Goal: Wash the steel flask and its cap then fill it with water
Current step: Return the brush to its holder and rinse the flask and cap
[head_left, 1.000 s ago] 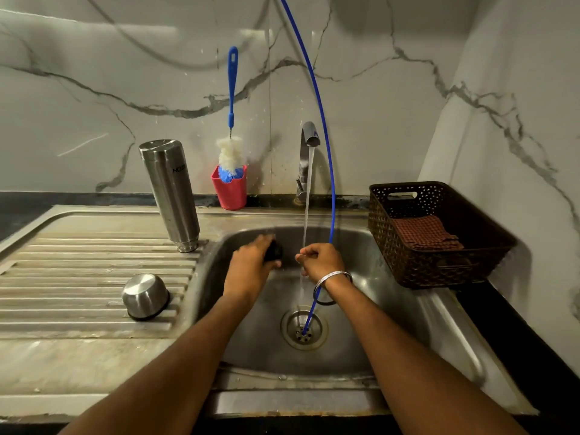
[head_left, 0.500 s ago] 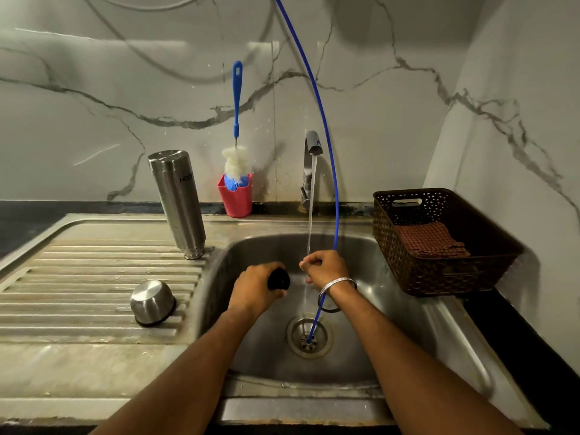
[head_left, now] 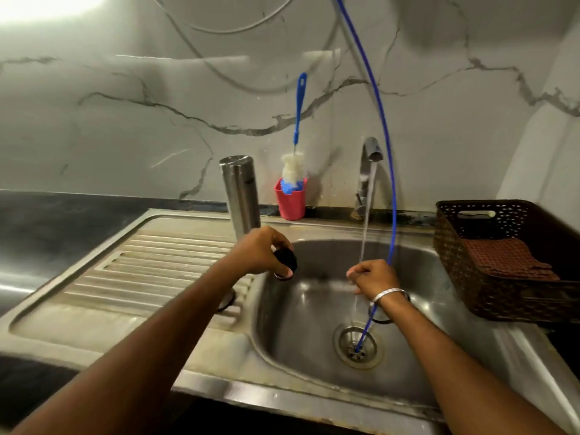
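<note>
The left hand (head_left: 262,252) pinches a wet black cap (head_left: 285,260), and the right hand (head_left: 373,276), curled on nothing visible, sits under the tap stream (head_left: 365,221); slipping could drop it, or topple the upturned flask (head_left: 240,196) just behind.

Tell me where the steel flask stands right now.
The steel flask stands inverted on the drainboard, left of the red holder, behind the left hand.

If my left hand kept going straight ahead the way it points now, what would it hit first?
Probably the steel flask, standing upside down on the drainboard just beyond the left hand, which holds a black cap. Depth is hard to judge.
</note>
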